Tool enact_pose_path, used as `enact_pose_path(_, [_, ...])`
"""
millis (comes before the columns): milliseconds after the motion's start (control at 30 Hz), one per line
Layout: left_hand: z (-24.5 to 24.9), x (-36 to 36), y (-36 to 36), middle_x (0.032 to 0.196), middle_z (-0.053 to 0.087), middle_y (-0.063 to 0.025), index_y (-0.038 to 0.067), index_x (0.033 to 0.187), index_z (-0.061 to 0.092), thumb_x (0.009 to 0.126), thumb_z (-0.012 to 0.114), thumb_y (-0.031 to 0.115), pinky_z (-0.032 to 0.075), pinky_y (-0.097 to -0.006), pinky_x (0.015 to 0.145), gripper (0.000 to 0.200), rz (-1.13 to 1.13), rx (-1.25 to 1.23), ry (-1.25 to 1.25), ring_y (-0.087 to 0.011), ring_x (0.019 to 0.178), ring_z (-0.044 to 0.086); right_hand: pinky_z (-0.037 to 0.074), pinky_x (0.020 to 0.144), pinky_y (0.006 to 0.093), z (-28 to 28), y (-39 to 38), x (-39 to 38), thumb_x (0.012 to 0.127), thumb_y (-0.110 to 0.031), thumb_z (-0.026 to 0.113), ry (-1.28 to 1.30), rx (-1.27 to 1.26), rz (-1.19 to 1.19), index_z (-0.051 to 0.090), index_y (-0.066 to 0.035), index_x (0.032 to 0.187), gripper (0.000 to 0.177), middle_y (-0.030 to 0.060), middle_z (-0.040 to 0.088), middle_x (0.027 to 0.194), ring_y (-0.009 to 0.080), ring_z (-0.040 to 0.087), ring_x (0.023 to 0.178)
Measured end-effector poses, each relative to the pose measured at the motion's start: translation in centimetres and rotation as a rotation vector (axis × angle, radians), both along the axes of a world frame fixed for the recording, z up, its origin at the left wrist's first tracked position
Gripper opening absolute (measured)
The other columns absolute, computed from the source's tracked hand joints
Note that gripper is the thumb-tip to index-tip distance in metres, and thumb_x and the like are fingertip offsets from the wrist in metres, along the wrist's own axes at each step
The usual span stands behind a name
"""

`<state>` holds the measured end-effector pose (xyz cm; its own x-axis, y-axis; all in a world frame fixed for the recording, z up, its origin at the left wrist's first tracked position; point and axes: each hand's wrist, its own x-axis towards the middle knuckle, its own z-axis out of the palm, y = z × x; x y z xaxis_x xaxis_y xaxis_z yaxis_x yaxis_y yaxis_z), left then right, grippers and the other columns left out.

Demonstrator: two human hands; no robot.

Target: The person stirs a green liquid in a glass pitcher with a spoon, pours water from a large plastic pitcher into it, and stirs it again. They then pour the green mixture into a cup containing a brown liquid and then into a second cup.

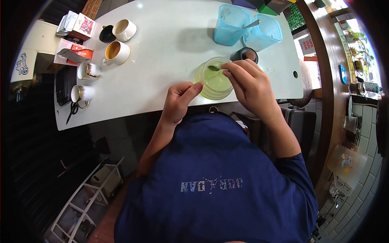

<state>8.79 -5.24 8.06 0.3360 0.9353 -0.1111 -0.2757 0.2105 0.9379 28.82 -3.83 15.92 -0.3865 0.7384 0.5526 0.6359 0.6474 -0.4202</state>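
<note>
A round see-through tub (216,83) with pale green contents stands near the front edge of the white table. My left hand (179,99) is closed at the tub's left side, thumb against the rim and fingers curled. From the right, my right hand (250,83) reaches over the tub, pinching a spoon (214,68) whose bowl is inside the opening. Most of the spoon's handle is hidden by my fingers. Just behind the tub, a dark cup or jar (244,54) is partly covered by my right hand.
Two light blue plastic containers (232,25) stand at the back right, with a metal utensil (252,24) across them. Several mugs (117,52), small boxes (83,26) and black scissors (72,111) are on the left. A wooden beam (324,81) runs along the right side.
</note>
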Motion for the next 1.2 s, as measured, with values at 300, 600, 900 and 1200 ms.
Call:
enact_pose_path(300, [-0.3,-0.3,-0.3,0.058,0.032,0.0068,0.005,0.061,0.051,0.093,0.054,0.016,0.02,-0.0237,0.052,0.033,-0.003,0.006,0.039,-0.0043,0.056,0.025,0.046,0.064,0.0356,0.5,-0.3,0.5,0.081,-0.008,0.063,-0.036,-0.047,0.005,0.059,0.0,0.089,0.012,0.0106,0.058,0.079,0.0265,0.055,0.069])
enact_pose_path(600, [-0.1,-0.1,-0.5,0.058,0.036,0.0108,0.004,0.059,0.054,0.09,0.061,0.018,0.021,-0.0195,0.047,0.034,0.063,-0.007,-0.024,0.0005,0.056,0.027,0.046,0.063,0.0351,0.6,-0.8,0.1,0.081,-0.008,0.063,0.009,-0.183,0.08,0.06,-0.001,0.089,0.011,0.0097,0.058,0.078,0.026,0.055,0.069])
enact_pose_path(900, [-0.2,-0.3,-0.5,0.058,0.033,0.007,0.004,0.064,0.054,0.092,0.054,0.017,0.021,-0.0235,0.052,0.031,0.012,-0.012,0.001,-0.0043,0.056,0.025,0.045,0.062,0.0342,-0.2,-0.2,-0.3,0.08,-0.009,0.064,0.001,-0.02,0.075,0.06,-0.002,0.086,0.01,0.0075,0.056,0.074,0.0238,0.054,0.068])
enact_pose_path(1200, [-0.3,-0.3,-0.5,0.058,0.033,0.0067,0.004,0.064,0.054,0.092,0.054,0.015,0.021,-0.0234,0.052,0.031,-0.008,-0.003,0.012,-0.0042,0.056,0.026,0.046,0.063,0.0334,-0.2,-0.2,0.8,0.078,-0.009,0.065,-0.064,0.026,0.007,0.061,-0.002,0.088,0.012,0.0077,0.057,0.074,0.0236,0.055,0.069])
